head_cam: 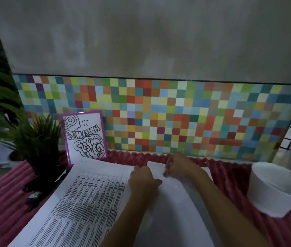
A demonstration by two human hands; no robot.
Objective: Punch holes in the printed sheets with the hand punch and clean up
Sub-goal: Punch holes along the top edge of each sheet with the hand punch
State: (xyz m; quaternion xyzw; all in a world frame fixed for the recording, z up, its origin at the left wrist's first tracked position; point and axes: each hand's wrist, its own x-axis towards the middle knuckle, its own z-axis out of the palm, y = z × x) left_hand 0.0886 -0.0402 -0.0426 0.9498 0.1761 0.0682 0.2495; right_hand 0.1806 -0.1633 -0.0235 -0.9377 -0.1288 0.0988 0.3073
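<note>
Sheets: printed sheet (80,202), matte white with dense tabular text, lies flat under and left of the left hand (143,180), long axis running away toward the tiled wall; blank sheet (175,211) beneath both forearms. Right hand (176,167) pinches its far edge; left hand curled, grip unclear. Hand punch not identifiable. White paper bowl (276,189) right, on ribbed red counter (230,177).

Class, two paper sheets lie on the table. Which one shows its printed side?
The left-hand white sheet, beside the small potted plant, shows rows of dark printed text. The sheet under both hands shows only blank white.
</note>
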